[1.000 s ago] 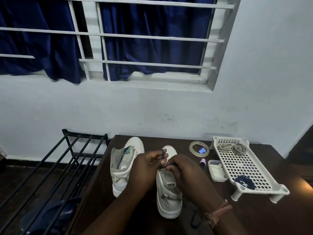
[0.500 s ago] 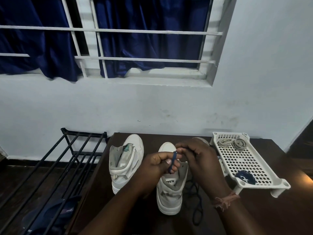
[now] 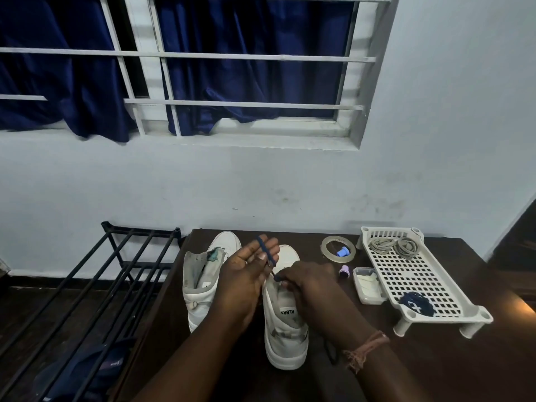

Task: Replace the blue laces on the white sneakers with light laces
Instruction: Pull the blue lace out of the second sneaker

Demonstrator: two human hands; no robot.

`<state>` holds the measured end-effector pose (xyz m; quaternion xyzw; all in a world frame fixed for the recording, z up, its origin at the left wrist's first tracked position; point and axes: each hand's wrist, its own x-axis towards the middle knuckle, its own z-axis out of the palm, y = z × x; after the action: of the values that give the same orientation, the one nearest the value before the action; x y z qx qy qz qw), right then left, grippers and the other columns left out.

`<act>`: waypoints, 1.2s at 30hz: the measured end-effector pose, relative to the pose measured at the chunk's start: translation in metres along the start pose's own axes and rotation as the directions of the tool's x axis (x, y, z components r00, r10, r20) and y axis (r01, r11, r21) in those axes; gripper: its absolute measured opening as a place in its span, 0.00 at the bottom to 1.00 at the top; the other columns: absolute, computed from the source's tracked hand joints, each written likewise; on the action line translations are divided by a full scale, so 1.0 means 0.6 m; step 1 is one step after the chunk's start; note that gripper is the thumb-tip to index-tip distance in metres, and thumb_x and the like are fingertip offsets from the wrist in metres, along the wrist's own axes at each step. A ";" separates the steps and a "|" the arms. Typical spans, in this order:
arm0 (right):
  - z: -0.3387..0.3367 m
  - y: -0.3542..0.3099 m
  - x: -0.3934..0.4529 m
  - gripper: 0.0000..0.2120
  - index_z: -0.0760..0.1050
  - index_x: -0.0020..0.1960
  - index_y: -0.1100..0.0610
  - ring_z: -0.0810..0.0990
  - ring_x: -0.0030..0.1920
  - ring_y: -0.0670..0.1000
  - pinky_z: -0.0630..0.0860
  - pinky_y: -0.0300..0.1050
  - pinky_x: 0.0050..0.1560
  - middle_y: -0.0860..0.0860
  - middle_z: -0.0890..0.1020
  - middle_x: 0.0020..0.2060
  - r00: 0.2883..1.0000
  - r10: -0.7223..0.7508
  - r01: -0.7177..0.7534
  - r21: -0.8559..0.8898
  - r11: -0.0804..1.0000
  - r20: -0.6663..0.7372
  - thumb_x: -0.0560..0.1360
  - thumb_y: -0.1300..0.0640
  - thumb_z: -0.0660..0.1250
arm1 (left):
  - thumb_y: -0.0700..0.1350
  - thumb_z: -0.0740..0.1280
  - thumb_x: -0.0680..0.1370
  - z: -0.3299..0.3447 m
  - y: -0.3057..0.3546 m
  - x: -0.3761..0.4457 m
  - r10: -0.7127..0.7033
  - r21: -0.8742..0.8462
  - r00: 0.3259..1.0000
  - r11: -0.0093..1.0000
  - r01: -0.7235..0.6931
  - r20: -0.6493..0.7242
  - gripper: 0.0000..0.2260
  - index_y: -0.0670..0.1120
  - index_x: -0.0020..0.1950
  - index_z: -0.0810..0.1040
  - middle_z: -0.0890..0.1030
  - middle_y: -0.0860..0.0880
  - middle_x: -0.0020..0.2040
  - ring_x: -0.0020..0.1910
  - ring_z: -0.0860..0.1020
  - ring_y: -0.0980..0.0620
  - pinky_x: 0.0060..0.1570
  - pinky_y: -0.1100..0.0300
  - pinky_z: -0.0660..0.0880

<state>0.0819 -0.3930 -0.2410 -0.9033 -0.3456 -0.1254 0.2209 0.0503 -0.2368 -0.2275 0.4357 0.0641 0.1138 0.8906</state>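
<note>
On a dark wooden table (image 3: 435,367) pushed against a pale wall (image 3: 290,184), two white sneakers are standing side by side, toes toward the wall. The left sneaker (image 3: 203,274) is sitting unlaced with its tongue pulled open. The right sneaker (image 3: 285,323) is sitting between both hands, heel toward the camera. Above the wall a barred window (image 3: 232,56) is showing dark blue curtains (image 3: 246,39) behind it. A black metal rack (image 3: 87,285) is standing to the left of the table, with a dark slipper (image 3: 87,369) lying under it.

At the table's right side a white perforated tray (image 3: 412,277) is resting on short legs, holding coiled light laces (image 3: 394,246) at its far end and a bundled blue lace (image 3: 416,303) at the near end. Just left of the tray a small white box (image 3: 369,285), a tape roll (image 3: 338,248) and a small purple cap (image 3: 344,270) are lying on the wood.

The left hand (image 3: 246,274) is raised over the sneakers, fingers mostly straight and pointing up, thumb pressing a blue lace strand (image 3: 265,250) against them. The right hand (image 3: 310,288) is hovering over the right sneaker's opening, fingertips pinching the lower end of the same strand. The strand is running taut between the two hands. More blue lace is trailing on the table beside the right wrist, partly hidden.
</note>
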 end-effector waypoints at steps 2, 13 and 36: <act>-0.011 -0.004 0.004 0.12 0.78 0.49 0.44 0.78 0.45 0.49 0.70 0.53 0.46 0.42 0.80 0.42 0.998 0.029 -0.030 -0.026 0.999 -0.059 0.72 0.60 0.67 | 0.32 0.61 0.83 -0.003 -0.005 -0.002 0.092 0.323 0.996 0.942 -0.090 0.011 0.16 0.44 0.67 0.78 0.85 0.47 0.60 0.61 0.82 0.49 0.63 0.55 0.78; -0.066 0.013 0.012 0.13 0.82 0.51 0.49 0.78 0.48 0.45 0.67 0.45 0.53 0.42 0.82 0.44 0.926 -0.001 0.009 0.019 1.000 -0.378 0.72 0.65 0.70 | 0.44 0.63 0.79 -0.001 -0.023 -0.017 0.014 0.822 0.944 0.487 -0.295 0.329 0.11 0.50 0.54 0.85 0.85 0.55 0.44 0.46 0.82 0.57 0.56 0.53 0.78; -0.024 -0.002 0.008 0.05 0.74 0.46 0.48 0.76 0.45 0.47 0.69 0.53 0.49 0.43 0.77 0.42 0.991 0.024 -0.010 0.106 0.994 -0.128 0.78 0.57 0.61 | 0.43 0.59 0.82 0.002 -0.016 -0.012 0.140 0.627 0.961 0.734 -0.261 0.237 0.14 0.56 0.60 0.80 0.84 0.54 0.58 0.61 0.81 0.55 0.66 0.55 0.75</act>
<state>0.0833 -0.3965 -0.2263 -0.8834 -0.3290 -0.1634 0.2911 0.0452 -0.2451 -0.2345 0.7310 -0.0255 0.1418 0.6670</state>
